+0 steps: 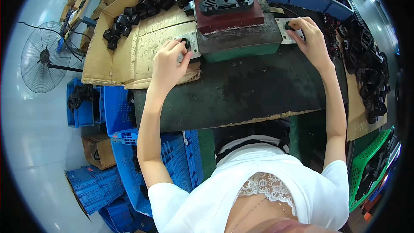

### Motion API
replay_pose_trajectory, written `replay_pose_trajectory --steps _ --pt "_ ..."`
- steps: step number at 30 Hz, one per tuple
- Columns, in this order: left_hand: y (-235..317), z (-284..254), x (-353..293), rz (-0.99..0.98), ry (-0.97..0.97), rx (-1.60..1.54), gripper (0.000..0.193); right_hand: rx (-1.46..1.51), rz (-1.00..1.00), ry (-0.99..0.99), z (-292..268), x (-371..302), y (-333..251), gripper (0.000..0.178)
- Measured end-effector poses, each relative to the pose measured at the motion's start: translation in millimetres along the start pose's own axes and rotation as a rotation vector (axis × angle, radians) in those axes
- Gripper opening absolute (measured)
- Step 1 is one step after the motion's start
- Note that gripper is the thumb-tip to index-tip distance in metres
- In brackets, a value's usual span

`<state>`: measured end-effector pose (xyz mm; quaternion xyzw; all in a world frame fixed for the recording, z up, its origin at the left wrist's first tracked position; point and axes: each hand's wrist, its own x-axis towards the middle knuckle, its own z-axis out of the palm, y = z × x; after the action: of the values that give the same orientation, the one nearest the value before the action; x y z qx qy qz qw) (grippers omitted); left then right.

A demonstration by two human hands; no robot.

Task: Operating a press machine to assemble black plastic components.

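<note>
My left hand (171, 60) is closed with its fingertips and thumb around a dark round push button (186, 42) on a pale metal plate (193, 39). On the other side, my right hand (308, 36) pinches a second dark green push button (289, 26), also on a metal plate (285, 39). Between the hands stands a machine block with a green lower part (241, 54). On its dark red fixture (233, 19) lies a black moulded plastic part (224, 2) with a small red piece at its right end.
Black plastic parts (133, 15) fill the back of a cardboard tray (148, 56) at left. More black parts (366, 69) are piled at right. A dark worktable (258, 86) lies before me. Blue crates (118, 108), a green basket (366, 159) and a fan (43, 56) stand around.
</note>
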<state>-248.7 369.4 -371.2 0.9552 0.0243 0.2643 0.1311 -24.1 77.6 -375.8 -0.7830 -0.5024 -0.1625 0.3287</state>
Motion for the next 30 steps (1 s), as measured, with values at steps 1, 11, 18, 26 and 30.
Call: replay_pose_trajectory --steps 1,11,18,26,30 --pt "0.1 -0.2 -0.4 -0.011 -0.003 -0.010 0.012 0.009 0.004 -0.005 0.5 -0.7 0.3 0.019" --pt "-0.2 -0.2 1.6 0.023 0.019 0.024 0.013 -0.017 0.068 -0.049 0.1 0.7 -1.3 0.019" --pt "2.0 5.0 2.1 0.029 0.050 0.026 0.016 0.132 0.056 0.008 -21.1 -23.1 23.0 0.017" --pt "1.8 12.0 7.1 -0.049 0.028 -0.017 0.018 -0.617 0.548 0.012 -107.6 -124.1 129.0 0.042" --pt "-4.9 25.0 28.4 -0.141 0.143 -0.314 0.035 -0.537 0.489 -0.022 -112.3 -123.3 119.8 0.045"
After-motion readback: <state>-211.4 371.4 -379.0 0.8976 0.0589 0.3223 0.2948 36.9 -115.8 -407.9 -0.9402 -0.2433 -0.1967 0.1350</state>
